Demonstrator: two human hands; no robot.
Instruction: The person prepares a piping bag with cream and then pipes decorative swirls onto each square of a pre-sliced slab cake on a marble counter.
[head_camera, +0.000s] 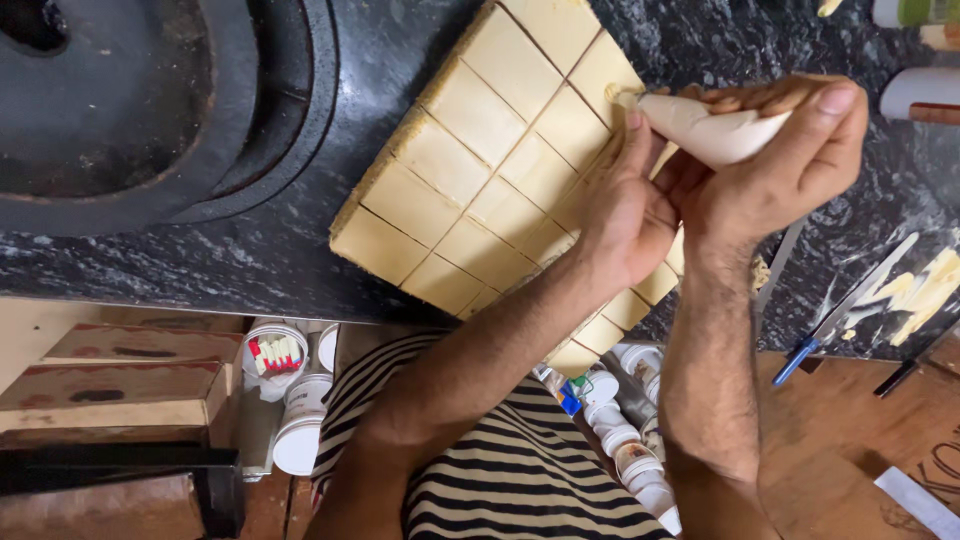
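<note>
We had the right hand (790, 160) closed around the fat end of a cream-coloured piping bag (710, 128), fingers wrapped over the top of it in the upper right of the frame, while the left hand (625, 205) sat just below and to the left, its fingers pinched at the narrow end to steer the nozzle. The tip (625, 97) touched, or nearly touched, the top of one square near the upper right edge of the slab cake (480, 170), a pale iced sheet scored into a grid of squares that lay slantwise across the middle of the frame on the dark marbled desk (250, 260). We judged that the step went best if the squeezing stayed with the right hand alone and the left only guided, so the nozzle held steady over one square and did not drag through the smooth icing or across a cut line. Even pressure and a clean lift looked like what mattered; the left wrist lay over the lower squares and risked marring them. To the right of the hands, a cream-smeared palette knife with a blue handle (845, 305) lay on the desk, and a dark round stand (130, 110) filled the upper left. Below the desk edge stood small white tubs (295, 400).
</note>
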